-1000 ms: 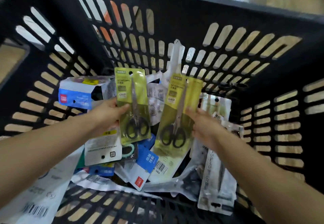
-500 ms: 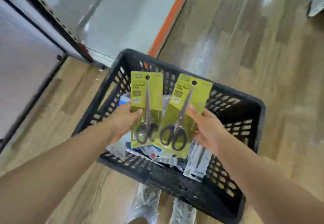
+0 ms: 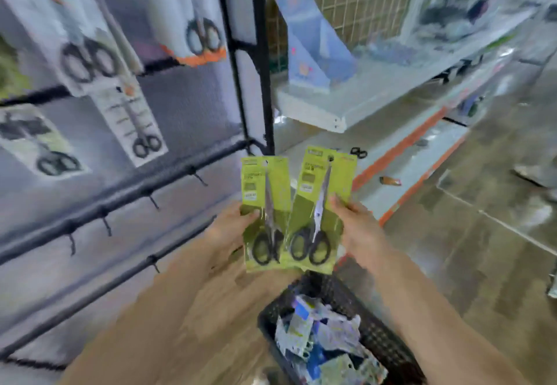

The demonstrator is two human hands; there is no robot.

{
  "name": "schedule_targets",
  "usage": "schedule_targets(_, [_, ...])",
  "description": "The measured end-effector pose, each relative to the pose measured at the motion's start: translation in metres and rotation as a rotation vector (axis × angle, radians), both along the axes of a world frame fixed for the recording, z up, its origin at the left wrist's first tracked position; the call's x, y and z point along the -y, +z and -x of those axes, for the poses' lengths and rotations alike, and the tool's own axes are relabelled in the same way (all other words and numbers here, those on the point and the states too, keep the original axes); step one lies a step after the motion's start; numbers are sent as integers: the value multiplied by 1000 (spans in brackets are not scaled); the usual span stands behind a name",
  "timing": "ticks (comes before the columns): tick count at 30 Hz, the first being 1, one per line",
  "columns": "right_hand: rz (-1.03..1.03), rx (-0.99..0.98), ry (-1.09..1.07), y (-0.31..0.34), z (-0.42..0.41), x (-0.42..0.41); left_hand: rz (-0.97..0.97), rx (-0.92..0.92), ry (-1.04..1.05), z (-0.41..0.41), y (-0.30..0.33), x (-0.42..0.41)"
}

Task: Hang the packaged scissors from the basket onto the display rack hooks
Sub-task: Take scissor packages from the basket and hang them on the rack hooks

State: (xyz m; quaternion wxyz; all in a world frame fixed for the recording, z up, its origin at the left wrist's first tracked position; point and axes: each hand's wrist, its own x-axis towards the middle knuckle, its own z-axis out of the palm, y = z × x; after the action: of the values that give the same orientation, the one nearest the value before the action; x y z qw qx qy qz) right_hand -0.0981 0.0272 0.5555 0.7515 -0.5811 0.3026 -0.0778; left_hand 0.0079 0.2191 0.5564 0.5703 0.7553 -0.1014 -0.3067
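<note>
Packaged scissors, two of them on lime-green cards, stand upright in front of me in the head view, one in each hand. My left hand (image 3: 230,229) pinches the left card (image 3: 265,214) at its left edge, thumb across the front; my right hand (image 3: 357,227) pinches the right card (image 3: 321,212) at its right edge in the same way. The two cards overlap slightly where they meet between my grips. Each has a small hang hole near its top edge, above my fingers, and black scissor handles low on the card.

Below my hands, down past my forearms, sits the black basket (image 3: 388,348) on the floor, with more packets heaped in it. Up and to the left of my left grip runs the display rack (image 3: 126,194), dark bars with short bare hooks (image 3: 153,202) pointing out. Higher on the rack, further left, other scissor packs (image 3: 132,125) already hang.

I judge this to be the carry step: both cards are out of the basket and none is on a hook yet. The next move calls for bringing one card leftward to a bare hook and lining up its hang hole with the hook tip. The view is blurred, so the hook tips are hard to make out.
</note>
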Motion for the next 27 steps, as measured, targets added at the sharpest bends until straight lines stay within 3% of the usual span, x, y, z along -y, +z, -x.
schedule_targets(5, [53,165,201,84,-36,-72,206,66,200,22,85,-79])
schedule_targets(12, [84,283,406,134,-66,-166,241,180,515,27,124,-177])
schedule_targets(20, [240,319,487,179,-103,-253,353,226,689,9,167,-250])
schedule_targets(27, [348,452,401,222,-138,-302,415,383,759,-25,184,-300])
